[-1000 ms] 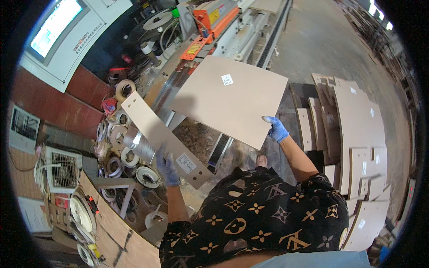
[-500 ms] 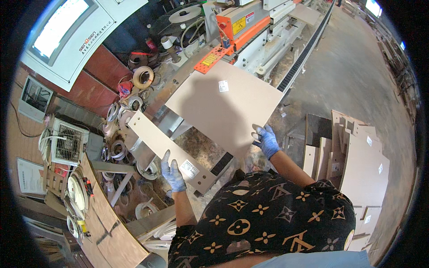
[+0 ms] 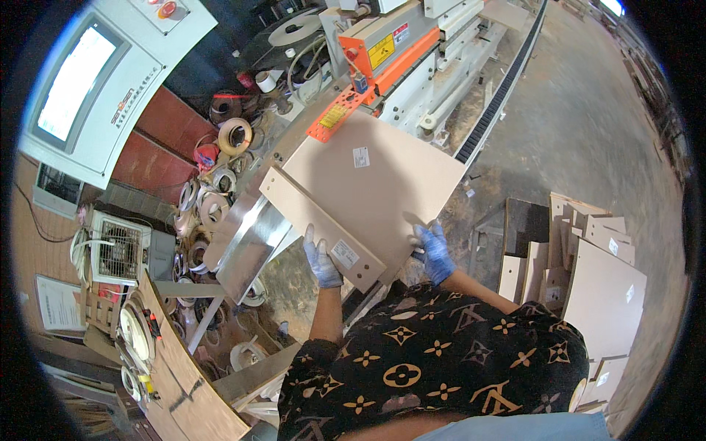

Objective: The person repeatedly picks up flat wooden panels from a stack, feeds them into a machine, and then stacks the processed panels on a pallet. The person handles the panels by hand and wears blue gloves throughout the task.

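My left hand (image 3: 322, 266), in a blue-grey glove, grips the near long edge of a narrow beige board (image 3: 312, 213). That board has a white label and small holes at its ends, and overlaps the near-left side of a large beige panel (image 3: 390, 173). In a blue glove, my right hand (image 3: 435, 256) holds the panel by its near right edge, fingertips on top. The panel's far corner lies by the orange perforated plate (image 3: 332, 114) of a machine; a white label is stuck on its face. The undersides of both boards are hidden.
The long edge-banding machine (image 3: 412, 62) runs away from me, with a black conveyor track (image 3: 507, 81) on its right. A control screen (image 3: 77, 84) stands at far left. Rolls of banding (image 3: 235, 136) crowd the left. Stacked panels (image 3: 603, 287) lean at right; a wooden bench (image 3: 184, 375) is lower left.
The narrow board has moved right with my left hand, from apart from the large panel to overlapping its near-left side. My right hand keeps hold of the panel. The view has shifted slightly.
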`<action>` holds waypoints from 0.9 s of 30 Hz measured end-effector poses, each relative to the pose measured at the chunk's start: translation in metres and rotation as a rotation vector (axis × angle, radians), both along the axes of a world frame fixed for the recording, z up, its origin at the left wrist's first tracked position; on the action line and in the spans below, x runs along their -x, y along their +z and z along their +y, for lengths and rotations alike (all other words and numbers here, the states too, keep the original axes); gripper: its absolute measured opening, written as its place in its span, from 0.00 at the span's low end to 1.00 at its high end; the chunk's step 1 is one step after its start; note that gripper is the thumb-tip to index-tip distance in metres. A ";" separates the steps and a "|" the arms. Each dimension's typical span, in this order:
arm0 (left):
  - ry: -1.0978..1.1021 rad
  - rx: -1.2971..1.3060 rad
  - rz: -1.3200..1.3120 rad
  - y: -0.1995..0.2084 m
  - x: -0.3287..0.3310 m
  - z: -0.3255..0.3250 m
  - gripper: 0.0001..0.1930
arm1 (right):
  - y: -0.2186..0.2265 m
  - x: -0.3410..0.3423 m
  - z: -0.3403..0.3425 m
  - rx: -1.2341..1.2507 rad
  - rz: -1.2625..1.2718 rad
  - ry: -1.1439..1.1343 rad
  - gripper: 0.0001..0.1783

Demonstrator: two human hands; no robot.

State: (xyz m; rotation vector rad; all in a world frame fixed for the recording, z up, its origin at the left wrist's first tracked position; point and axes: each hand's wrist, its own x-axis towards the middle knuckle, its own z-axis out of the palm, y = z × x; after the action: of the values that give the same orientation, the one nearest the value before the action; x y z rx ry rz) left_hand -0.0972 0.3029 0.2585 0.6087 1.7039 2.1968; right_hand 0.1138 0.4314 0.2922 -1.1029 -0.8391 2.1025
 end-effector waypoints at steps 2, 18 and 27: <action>-0.038 -0.041 -0.069 0.002 -0.005 0.019 0.28 | 0.002 -0.001 0.019 -0.164 0.045 -0.006 0.22; -0.134 -0.120 -0.213 0.005 0.000 0.145 0.26 | 0.007 -0.027 0.158 -0.113 -0.035 -0.301 0.29; 0.026 0.400 0.568 -0.023 -0.038 0.076 0.26 | -0.007 -0.045 0.062 -0.625 -0.119 0.313 0.26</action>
State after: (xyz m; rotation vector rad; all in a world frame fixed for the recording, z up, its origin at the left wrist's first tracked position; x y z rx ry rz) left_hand -0.0595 0.3785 0.2354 1.1748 2.3482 1.7052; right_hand 0.1591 0.4939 0.2855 -0.7918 -1.6736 1.8036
